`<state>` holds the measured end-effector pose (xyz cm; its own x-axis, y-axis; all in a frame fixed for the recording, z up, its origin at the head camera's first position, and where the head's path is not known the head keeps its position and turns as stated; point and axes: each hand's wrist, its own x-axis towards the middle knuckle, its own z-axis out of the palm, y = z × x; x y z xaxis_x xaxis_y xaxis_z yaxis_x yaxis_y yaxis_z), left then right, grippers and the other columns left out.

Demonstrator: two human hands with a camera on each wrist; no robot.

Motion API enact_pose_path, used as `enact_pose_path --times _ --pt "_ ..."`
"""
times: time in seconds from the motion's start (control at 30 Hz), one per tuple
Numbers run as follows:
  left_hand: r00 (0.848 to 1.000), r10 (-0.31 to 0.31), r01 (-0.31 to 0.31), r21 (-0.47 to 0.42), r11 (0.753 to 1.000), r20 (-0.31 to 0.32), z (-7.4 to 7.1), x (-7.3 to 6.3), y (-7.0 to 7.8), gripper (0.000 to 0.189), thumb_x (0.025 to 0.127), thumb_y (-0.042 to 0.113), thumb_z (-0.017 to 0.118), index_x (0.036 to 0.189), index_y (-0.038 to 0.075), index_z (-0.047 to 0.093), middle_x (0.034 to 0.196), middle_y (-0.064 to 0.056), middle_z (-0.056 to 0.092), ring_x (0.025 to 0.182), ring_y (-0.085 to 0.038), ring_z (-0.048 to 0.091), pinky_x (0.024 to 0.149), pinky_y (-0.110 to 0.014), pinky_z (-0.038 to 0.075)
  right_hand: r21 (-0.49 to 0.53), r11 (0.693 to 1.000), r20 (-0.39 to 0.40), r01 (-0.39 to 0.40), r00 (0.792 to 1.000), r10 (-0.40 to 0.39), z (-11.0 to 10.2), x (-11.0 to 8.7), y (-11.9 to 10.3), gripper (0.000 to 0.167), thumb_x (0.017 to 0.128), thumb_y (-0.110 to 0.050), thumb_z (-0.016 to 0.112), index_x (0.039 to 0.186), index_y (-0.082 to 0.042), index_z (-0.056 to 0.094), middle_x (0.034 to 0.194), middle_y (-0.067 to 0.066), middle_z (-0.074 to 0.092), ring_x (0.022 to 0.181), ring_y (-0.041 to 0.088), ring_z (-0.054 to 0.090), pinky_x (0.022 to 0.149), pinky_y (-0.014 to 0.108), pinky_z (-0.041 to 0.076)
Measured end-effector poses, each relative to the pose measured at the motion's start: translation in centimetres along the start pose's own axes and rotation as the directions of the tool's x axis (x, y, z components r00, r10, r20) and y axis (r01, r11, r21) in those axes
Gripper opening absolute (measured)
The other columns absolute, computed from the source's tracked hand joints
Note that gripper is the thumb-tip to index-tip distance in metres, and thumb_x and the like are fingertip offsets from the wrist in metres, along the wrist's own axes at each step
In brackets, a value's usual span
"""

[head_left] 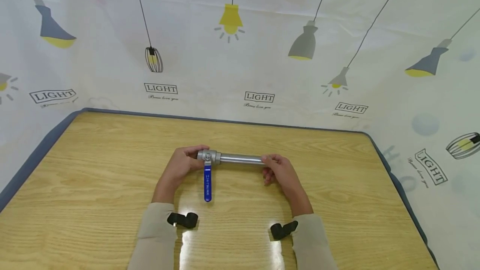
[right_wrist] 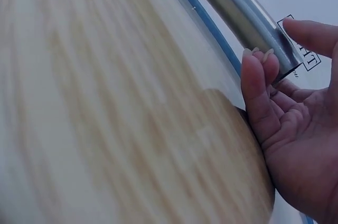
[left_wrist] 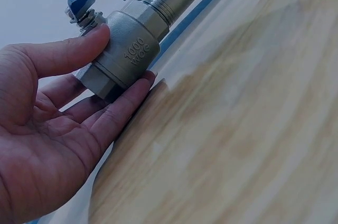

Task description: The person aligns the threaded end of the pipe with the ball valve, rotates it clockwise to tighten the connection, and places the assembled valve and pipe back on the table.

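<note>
One metal valve [head_left: 213,156] and one metal pipe [head_left: 241,159], joined end to end, span the gap between the hands over the wooden table [head_left: 112,157], just short of its far edge and well apart from both side edges. Wood grain stretches past each forearm towards the blue border [head_left: 225,119] that rims the top. The left hand [head_left: 180,165] grips the valve, thumb on its body and fingers beneath; the right hand [head_left: 283,172] pinches the pipe's far end between thumb and fingers. One flat blue handle [head_left: 208,183], round-tipped, points from the valve towards the person. The valve body is dull grey and rough-looking, with faceted ends and raised lettering reading "1000 WOG"; the pipe is a smooth, shiny cylinder, threaded where it meets the valve. Two beige sleeves [head_left: 155,236] each carry a black wrist mount [head_left: 183,220], making two. Behind, the pale wall covering [head_left: 262,53], slightly creased, shows five framed "LIGHT" labels [head_left: 259,97] and eight printed lamps [head_left: 231,15], one cut off at the left.
</note>
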<state>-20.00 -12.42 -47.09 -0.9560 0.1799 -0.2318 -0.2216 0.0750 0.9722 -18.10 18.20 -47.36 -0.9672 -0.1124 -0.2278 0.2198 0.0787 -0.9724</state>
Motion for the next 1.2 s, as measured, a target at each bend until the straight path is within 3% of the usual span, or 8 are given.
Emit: enact_pose_path --times 0.2,0.4,0.97,1.2 --pt "1.000 0.003 -0.003 0.011 1.000 -0.004 -0.02 0.04 -0.07 0.054 0.075 -0.010 0.062 0.127 0.004 0.064 0.133 -0.015 0.058 0.116 -0.024 0.054 0.087 -0.028 0.049 0.072 0.997 0.062 0.021 0.998 -0.025 -0.35 -0.17 0.00 0.030 0.092 -0.015 0.063 0.116 0.000 0.052 0.073 0.011 0.059 0.052 0.015 0.052 0.052 0.031 0.053" --pt "1.000 0.000 0.000 0.008 1.000 -0.004 -0.04 0.03 -0.14 0.054 0.075 -0.011 0.061 0.127 0.004 0.063 0.133 -0.016 0.058 0.117 -0.024 0.053 0.087 -0.028 0.050 0.063 0.998 0.075 0.020 0.997 -0.025 -0.35 -0.22 -0.11 0.029 0.094 -0.020 0.062 0.111 0.003 0.054 0.073 0.010 0.058 0.053 0.014 0.051 0.052 0.031 0.052" --pt "1.000 -0.002 0.002 0.017 1.000 -0.009 0.04 0.00 -0.03 0.052 0.076 -0.011 0.061 0.126 0.003 0.064 0.132 -0.016 0.059 0.118 -0.024 0.053 0.087 -0.028 0.050 -0.074 0.997 -0.029 -0.026 0.999 0.024 0.01 0.04 0.06 0.047 0.095 -0.042 0.059 0.097 0.005 0.061 0.071 0.008 0.058 0.051 0.013 0.052 0.053 0.030 0.053" --pt "1.000 -0.009 0.009 0.012 1.000 -0.007 0.01 0.02 -0.05 0.053 0.076 -0.011 0.061 0.127 0.004 0.064 0.133 -0.015 0.059 0.119 -0.025 0.053 0.088 -0.029 0.049 -0.071 0.997 -0.036 -0.027 0.999 0.024 0.10 -0.06 -0.22 0.047 0.095 -0.041 0.059 0.098 0.007 0.061 0.071 0.010 0.058 0.049 0.013 0.052 0.052 0.030 0.053"
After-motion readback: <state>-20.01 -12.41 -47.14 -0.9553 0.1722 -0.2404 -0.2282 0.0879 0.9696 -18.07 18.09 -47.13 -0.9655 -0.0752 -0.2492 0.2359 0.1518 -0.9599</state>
